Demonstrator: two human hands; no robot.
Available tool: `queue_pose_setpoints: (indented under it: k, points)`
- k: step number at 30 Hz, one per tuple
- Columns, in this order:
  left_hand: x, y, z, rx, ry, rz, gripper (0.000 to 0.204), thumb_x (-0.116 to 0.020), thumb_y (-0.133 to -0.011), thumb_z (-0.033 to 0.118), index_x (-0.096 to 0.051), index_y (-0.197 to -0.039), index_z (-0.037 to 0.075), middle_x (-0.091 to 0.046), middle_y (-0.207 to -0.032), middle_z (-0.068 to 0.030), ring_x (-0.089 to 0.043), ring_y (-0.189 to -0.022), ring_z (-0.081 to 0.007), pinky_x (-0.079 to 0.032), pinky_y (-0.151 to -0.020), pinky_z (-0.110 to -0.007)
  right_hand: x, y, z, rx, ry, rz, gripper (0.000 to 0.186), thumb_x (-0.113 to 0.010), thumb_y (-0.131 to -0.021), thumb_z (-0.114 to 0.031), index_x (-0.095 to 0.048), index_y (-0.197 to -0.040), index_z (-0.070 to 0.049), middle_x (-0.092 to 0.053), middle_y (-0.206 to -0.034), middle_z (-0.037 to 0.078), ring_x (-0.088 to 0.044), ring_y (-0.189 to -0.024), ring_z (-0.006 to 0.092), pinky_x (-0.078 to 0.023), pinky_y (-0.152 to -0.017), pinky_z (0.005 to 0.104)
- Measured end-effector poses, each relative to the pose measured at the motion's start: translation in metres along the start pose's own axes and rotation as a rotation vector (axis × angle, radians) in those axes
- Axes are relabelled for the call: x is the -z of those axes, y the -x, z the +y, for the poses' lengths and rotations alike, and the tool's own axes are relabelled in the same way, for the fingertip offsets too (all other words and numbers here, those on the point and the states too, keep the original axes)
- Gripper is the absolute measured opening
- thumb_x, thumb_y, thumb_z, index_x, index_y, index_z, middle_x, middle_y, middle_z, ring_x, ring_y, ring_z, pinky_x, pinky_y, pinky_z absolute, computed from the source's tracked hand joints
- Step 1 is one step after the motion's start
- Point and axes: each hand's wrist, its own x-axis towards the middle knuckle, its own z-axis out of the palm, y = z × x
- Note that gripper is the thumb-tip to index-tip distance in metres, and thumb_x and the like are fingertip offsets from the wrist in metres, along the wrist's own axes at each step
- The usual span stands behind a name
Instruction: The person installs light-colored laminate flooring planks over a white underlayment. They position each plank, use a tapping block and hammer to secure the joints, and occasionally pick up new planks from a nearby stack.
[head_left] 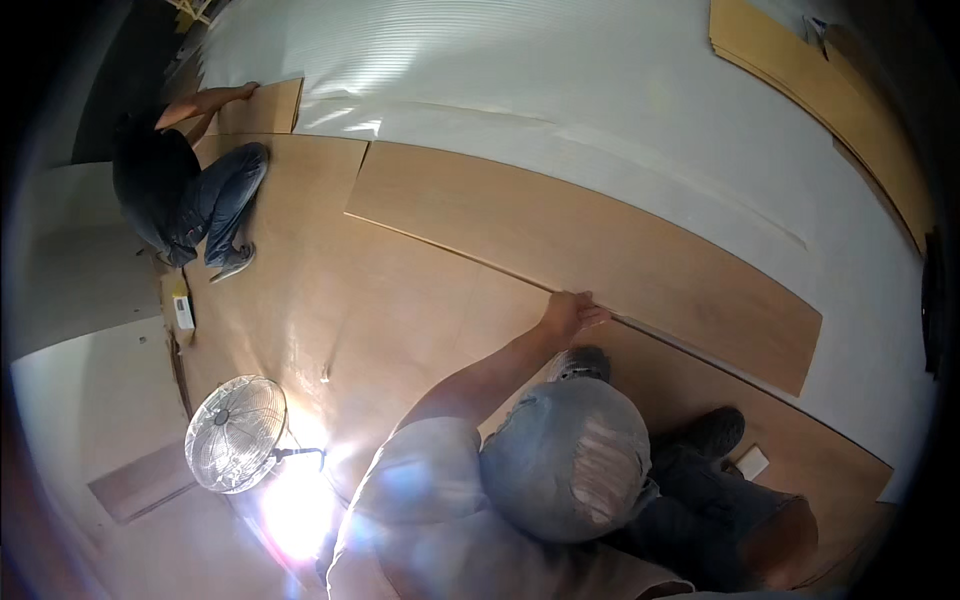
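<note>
My left hand (pixel 576 314) reaches out from the lower centre onto the long seam between wood planks, fingers extended along the near edge of a loose-looking plank (pixel 590 240). The plank lies beyond the seam, slightly out of line with the laid boards (pixel 440 320). My bent knee in torn jeans is below the hand, with my dark shoes on the boards. A small white block (pixel 752 462) lies by my right shoe. My right hand is not visible.
A co-worker (pixel 160 190) crouches at upper left, gripping a short board (pixel 265 110). A yellow-and-white item (pixel 182 310) lies nearby. A metal fan (pixel 236 434) stands beside a bright glare at lower left. Stacked boards (pixel 820 100) lie on white underlay (pixel 600 80) at upper right.
</note>
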Motion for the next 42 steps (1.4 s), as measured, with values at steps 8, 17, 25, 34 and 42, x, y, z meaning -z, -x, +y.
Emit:
queue_pose_setpoints:
  k: [8,17,25,34,42]
  points:
    - [-0.044,0.020,0.037,-0.231,-0.895,-0.362,0.018,-0.056,-0.095,0.013,-0.065,-0.095,-0.002,-0.073,-0.089,-0.0132,-0.073,-0.077,-0.0229,-0.060,-0.071,-0.036,0.010,0.009,-0.029,0.013,0.142,-0.055,0.036,-0.058,-0.095,-0.023,-0.064,-0.122,-0.001,-0.068,-0.120,0.019,-0.063,-0.114,0.0352,-0.050,-0.096,0.0463]
    - [-0.037,-0.101,0.140,-1.527,-1.989,0.012,0.039,-0.064,-0.094,0.018,-0.061,-0.127,-0.001,-0.062,-0.128,-0.0251,-0.056,-0.121,-0.0420,-0.046,-0.105,-0.048,0.026,-0.223,-0.044,0.034,0.453,0.510,0.035,-0.053,-0.098,-0.027,-0.066,-0.118,-0.002,-0.068,-0.114,0.025,-0.063,-0.115,0.0419,-0.051,-0.095,0.0505]
    - [-0.028,-0.095,0.162,-1.172,-2.179,0.052,0.044,-0.064,-0.098,0.029,-0.061,-0.133,0.002,-0.056,-0.133,-0.0226,-0.054,-0.122,-0.0398,-0.046,-0.103,-0.047,0.004,-0.291,-0.089,-0.230,0.077,0.311,0.071,-0.057,-0.087,-0.041,-0.051,-0.136,0.010,-0.059,-0.132,0.034,-0.059,-0.123,0.0433,-0.046,-0.105,0.0448]
    - [-0.022,-0.105,0.173,-1.155,-2.253,-0.006,0.045,-0.062,-0.099,0.031,-0.060,-0.134,0.004,-0.057,-0.130,-0.0212,-0.054,-0.119,-0.0407,-0.047,-0.101,-0.049,0.028,-0.316,-0.049,-0.271,-0.366,0.128,0.052,-0.060,-0.091,-0.045,-0.067,-0.092,0.007,-0.070,-0.090,0.018,-0.065,-0.085,0.0292,-0.048,-0.076,0.0460]
    - [-0.044,-0.108,0.180,-1.083,-2.278,-0.047,0.037,-0.065,-0.096,0.035,-0.064,-0.113,0.002,-0.063,-0.113,-0.0185,-0.059,-0.107,-0.0389,-0.048,-0.093,-0.048,0.012,-0.291,-0.045,-0.154,-0.054,0.261,0.052,-0.058,-0.089,-0.041,-0.069,-0.105,0.007,-0.072,-0.097,0.027,-0.069,-0.091,0.0385,-0.054,-0.083,0.0455]
